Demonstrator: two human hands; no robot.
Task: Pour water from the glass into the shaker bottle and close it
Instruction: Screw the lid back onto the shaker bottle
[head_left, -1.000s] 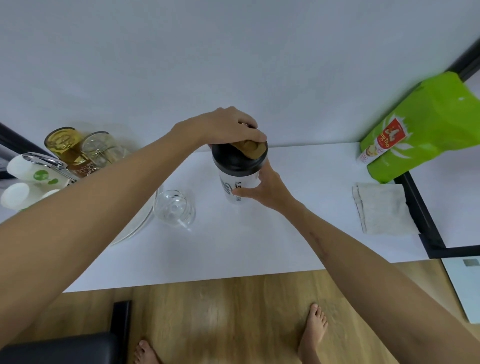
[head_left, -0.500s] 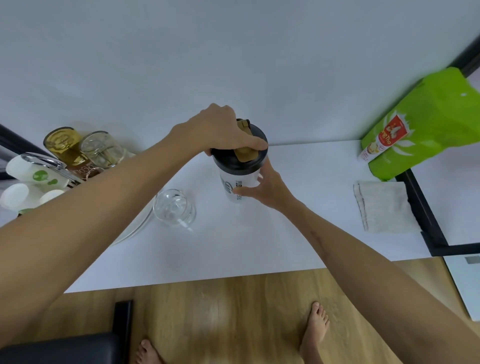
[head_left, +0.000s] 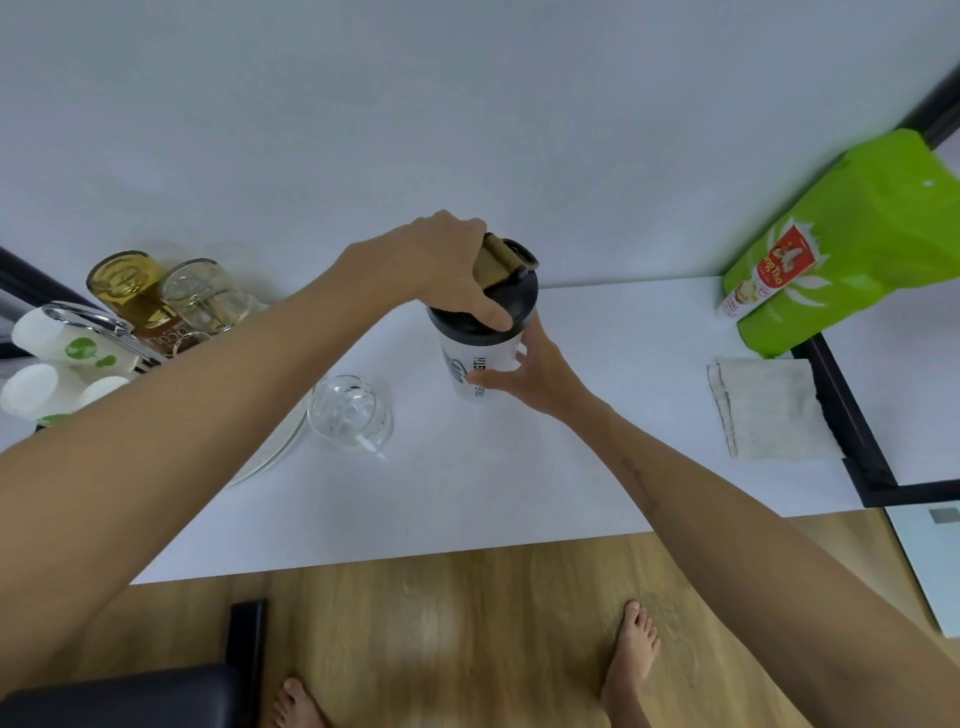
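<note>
I see the white worktop (head_left: 519, 493) running across the view against a pale wall, with wood floor below its near edge. At the far right of the worktop a bright green bag (head_left: 852, 244) leans back against the wall, and just in front of it lies a folded grey cloth (head_left: 769, 410).

At the left end sits a cluster of upturned glasses and white cups (head_left: 104, 332), partly hidden by my left forearm. A clear plate rim (head_left: 275, 452) shows just under that arm.

The shaker bottle (head_left: 480, 358) stands upright near the middle of the worktop, white-bodied with dark lettering. Its black lid (head_left: 519, 296) sits on top, and the tan flip cap (head_left: 498, 260) is tilted up from it.

My left hand (head_left: 441, 265) comes over the top, its grip closed around the lid, thumb pressed on the near rim. My right hand (head_left: 530, 374) wraps the bottle's body from the right side, grip holding it firmly.

The empty glass (head_left: 350, 413) rests on the worktop to the left of the bottle, near but apart from it, beside the plate.
</note>
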